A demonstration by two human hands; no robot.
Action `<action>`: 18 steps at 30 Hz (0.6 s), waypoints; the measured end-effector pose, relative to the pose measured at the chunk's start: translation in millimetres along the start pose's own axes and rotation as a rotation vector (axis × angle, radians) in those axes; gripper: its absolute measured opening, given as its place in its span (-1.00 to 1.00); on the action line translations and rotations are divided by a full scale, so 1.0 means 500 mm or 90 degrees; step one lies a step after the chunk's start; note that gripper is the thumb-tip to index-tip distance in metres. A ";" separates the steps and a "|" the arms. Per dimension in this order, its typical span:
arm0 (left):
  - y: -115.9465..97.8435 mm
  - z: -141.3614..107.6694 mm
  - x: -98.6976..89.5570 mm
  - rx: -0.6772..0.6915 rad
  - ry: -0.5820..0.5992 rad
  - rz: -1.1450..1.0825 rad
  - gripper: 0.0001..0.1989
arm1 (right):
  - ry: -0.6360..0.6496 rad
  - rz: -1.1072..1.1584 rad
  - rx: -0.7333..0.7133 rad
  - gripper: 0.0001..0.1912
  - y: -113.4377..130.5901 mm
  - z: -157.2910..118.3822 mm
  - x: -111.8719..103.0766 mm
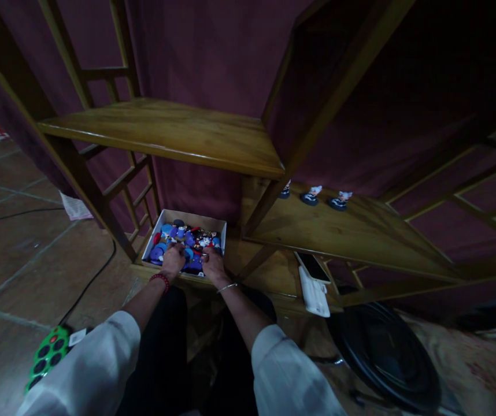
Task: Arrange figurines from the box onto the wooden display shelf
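Note:
A white shallow box [219, 225] stands on the lowest shelf, filled with small figurines [191, 236] on blue, purple and red round bases. My left hand [173, 258], with a red bead bracelet at the wrist, reaches over the box's near left part. Its fingers are curled down among the figurines. Beside it, my right hand [213, 264], wearing a thin bracelet, is over the near right part with bent fingers. What either hand grips is too small and dark to make out.
Three similar figurines [311, 195] stand on the higher shelf [317, 228] at right. A phone [313, 267] and a white cloth-like item [314, 294] lie below it. A black round stool [384, 352] is at lower right. A green power strip [47, 357] with a cord lies on the floor.

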State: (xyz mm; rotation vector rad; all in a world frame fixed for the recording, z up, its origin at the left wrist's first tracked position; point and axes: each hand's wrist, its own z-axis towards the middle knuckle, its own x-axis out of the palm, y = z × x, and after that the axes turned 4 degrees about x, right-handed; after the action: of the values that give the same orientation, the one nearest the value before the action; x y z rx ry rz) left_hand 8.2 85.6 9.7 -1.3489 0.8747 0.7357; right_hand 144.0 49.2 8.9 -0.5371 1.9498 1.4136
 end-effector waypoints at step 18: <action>-0.098 0.055 0.038 0.276 0.127 0.057 -0.42 | 0.018 0.026 0.031 -0.52 0.004 0.006 -0.030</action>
State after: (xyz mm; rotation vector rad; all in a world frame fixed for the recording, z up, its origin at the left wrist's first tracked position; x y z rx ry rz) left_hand 62.7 107.5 18.1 -1.0084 1.1837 0.4478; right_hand 153.9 51.9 20.3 -0.5002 2.0227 1.3866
